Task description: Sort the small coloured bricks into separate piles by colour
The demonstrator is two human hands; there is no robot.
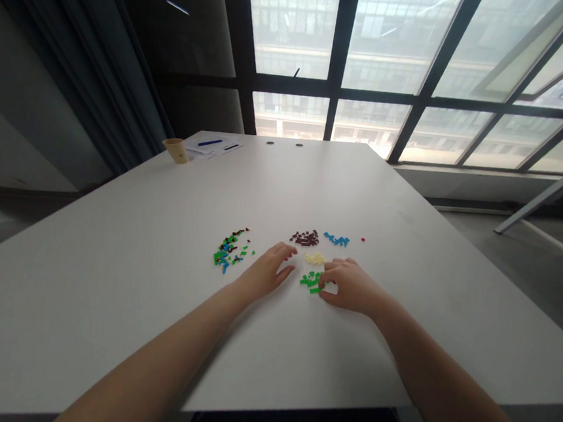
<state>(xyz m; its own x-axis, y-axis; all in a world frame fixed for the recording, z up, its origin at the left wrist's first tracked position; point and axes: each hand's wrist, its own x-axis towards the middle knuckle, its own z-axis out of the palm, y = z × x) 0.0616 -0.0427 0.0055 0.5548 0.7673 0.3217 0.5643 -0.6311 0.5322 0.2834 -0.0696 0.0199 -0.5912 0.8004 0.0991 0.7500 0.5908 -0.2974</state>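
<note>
Sitting beyond the hands (267, 269): cup (176, 151), papers (198, 151), blue pen (210, 142).

And here's the left hand (270, 270), bare and slim-fingered, meeting a narrow left wrist (242, 291); the left forearm (170, 355) is uncovered too, broadening toward the near side. Over to the right, the right hand (351, 286) is just as bare, its right forearm (426, 361) smooth, unsleeved and widening nearer in, tapering at the far end.

Green pieces (310, 282), brown pieces (306, 241), white table (162, 227)
</note>
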